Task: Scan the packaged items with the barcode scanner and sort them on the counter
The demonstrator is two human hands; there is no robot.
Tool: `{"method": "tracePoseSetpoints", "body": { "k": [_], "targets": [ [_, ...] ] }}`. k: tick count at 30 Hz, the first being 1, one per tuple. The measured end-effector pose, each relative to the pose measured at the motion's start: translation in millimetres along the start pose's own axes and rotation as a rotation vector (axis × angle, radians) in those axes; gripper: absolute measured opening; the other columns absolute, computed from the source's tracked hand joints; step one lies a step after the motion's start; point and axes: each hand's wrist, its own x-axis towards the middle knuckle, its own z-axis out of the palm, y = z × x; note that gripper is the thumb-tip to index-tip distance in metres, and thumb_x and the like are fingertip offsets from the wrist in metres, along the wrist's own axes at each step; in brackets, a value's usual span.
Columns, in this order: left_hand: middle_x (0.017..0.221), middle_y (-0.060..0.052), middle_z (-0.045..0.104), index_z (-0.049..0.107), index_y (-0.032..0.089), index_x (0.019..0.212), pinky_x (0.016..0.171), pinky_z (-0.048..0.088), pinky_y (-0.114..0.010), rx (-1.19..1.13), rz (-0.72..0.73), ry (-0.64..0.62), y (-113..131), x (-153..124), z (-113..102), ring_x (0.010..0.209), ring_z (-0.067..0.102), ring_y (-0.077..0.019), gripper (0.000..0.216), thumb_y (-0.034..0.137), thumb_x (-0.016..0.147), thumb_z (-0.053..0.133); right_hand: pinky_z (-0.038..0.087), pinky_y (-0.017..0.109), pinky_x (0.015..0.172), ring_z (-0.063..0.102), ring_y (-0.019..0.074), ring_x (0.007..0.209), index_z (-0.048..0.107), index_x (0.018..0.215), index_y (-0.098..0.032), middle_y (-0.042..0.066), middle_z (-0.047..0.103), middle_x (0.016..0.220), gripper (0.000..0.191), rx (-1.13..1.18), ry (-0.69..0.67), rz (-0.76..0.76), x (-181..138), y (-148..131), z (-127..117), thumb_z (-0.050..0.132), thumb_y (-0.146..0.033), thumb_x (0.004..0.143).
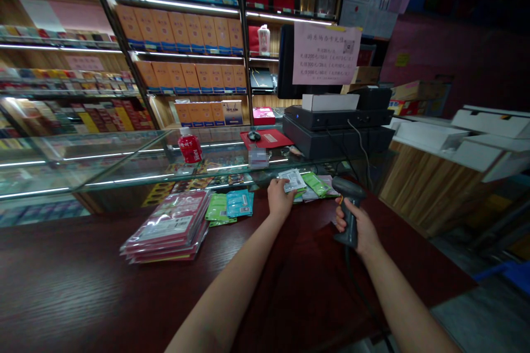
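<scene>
Two bare forearms (226, 281) come in low over the dark wooden counter (74, 281), the left one angled across toward the white-faced packet (293, 180) near the counter's far edge. The left hand (280, 197) has its fingers bent over that packet, touching it; whether they pinch it or only rest on it, I cannot tell. The right hand (359, 224) is wrapped firmly around the handle of the dark handheld scanner (350, 193), held upright with its head toward the packets. To handle this well, I would press the packet flat by its edge – fingers off any printed code, since the thin wrapper looks glossy and likely to crease or throw glare. The bright green packet (317, 183) lies just beside it, so a wide aim could catch the wrong one; lifting the white-faced one slightly apart should help. I would keep the right wrist steady and tilt the head a little rather than square on. The scanner's cable (359, 285) hangs below the handle – best given slack, well away from the stack of plastic-wrapped packs (171, 220) at left.
</scene>
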Motion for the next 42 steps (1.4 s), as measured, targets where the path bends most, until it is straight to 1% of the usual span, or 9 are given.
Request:
{"method": "tracePoseSetpoints", "body": {
  "k": [7,12,18,20,23,27,34,38,42],
  "targets": [
    [0.104,-0.010,0.056,0.064,0.016,0.105,0.092,0.041,-0.034,0.076,0.067,-0.017,-7,-7,-23,0.100,0.054,-0.0223,0.033,0.021,0.073,0.069,0.036,0.017,0.033,0.043,0.0064,0.038,0.061,0.087,-0.018,-0.006,0.051,0.054,0.032,-0.001,0.005,-0.001,1,1,-2,0.076,-0.040,0.069],
    [0.093,-0.007,0.060,0.066,0.018,0.097,0.087,0.043,-0.035,0.208,0.094,-0.021,-32,-4,-67,0.093,0.056,-0.0217,0.022,0.022,0.075,0.064,0.036,0.016,0.034,0.044,0.0062,0.039,0.063,0.085,-0.017,-0.005,0.052,0.054,0.030,0.011,0.005,-0.001,-1,1,-3,0.076,-0.038,0.069],
    [0.099,-0.011,0.062,0.064,0.015,0.103,0.090,0.041,-0.036,0.451,-0.059,0.038,-58,-6,-117,0.098,0.057,-0.0250,0.026,0.025,0.080,0.056,0.037,0.016,0.034,0.043,0.0063,0.039,0.065,0.084,-0.017,-0.004,0.052,0.053,0.027,0.007,0.018,0.023,-4,0,-1,0.076,-0.036,0.069],
    [0.104,-0.014,0.061,0.061,0.013,0.107,0.092,0.039,-0.038,0.581,-0.135,0.057,-59,-10,-121,0.102,0.055,-0.0280,0.032,0.030,0.080,0.056,0.037,0.016,0.034,0.043,0.0063,0.040,0.065,0.084,-0.017,-0.004,0.052,0.053,0.028,-0.002,0.020,0.023,-5,0,-1,0.077,-0.036,0.068],
    [0.110,-0.020,0.056,0.061,0.010,0.104,0.093,0.036,-0.043,0.730,-0.241,0.081,-60,-18,-118,0.110,0.049,-0.0354,0.049,0.049,0.075,0.061,0.037,0.016,0.035,0.043,0.0064,0.040,0.065,0.085,-0.016,-0.004,0.052,0.053,0.029,-0.014,0.021,0.023,-5,0,-2,0.077,-0.036,0.068],
    [0.113,-0.020,0.053,0.062,0.012,0.096,0.092,0.036,-0.045,0.756,-0.307,-0.001,-63,-24,-113,0.114,0.045,-0.0386,0.058,0.061,0.065,0.065,0.037,0.016,0.034,0.043,0.0063,0.040,0.065,0.085,-0.016,-0.004,0.052,0.053,0.030,-0.017,0.035,0.029,-4,1,-4,0.078,-0.036,0.067],
    [0.111,-0.018,0.058,0.053,0.013,0.107,0.090,0.038,-0.041,0.710,-0.311,-0.062,-61,-19,-115,0.112,0.050,-0.0357,0.061,0.049,0.062,0.074,0.037,0.016,0.035,0.043,0.0062,0.041,0.065,0.085,-0.016,-0.004,0.052,0.054,0.029,-0.027,0.043,0.038,-4,1,-6,0.077,-0.036,0.067],
    [0.100,-0.016,0.064,0.050,0.014,0.108,0.081,0.042,-0.035,0.555,-0.296,-0.115,-59,-14,-118,0.101,0.059,-0.0303,0.039,0.028,0.075,0.066,0.037,0.016,0.035,0.043,0.0062,0.040,0.065,0.085,-0.017,-0.004,0.052,0.054,0.027,-0.031,0.037,0.030,-4,1,-5,0.076,-0.036,0.069],
    [0.091,-0.010,0.065,0.052,0.018,0.087,0.077,0.045,-0.033,0.299,-0.294,-0.097,-58,-6,-120,0.092,0.062,-0.0255,0.015,0.017,0.075,0.062,0.037,0.016,0.035,0.042,0.0060,0.040,0.065,0.086,-0.016,-0.004,0.051,0.054,0.028,-0.019,0.029,0.020,-5,0,-3,0.076,-0.037,0.069]
  ]
}}
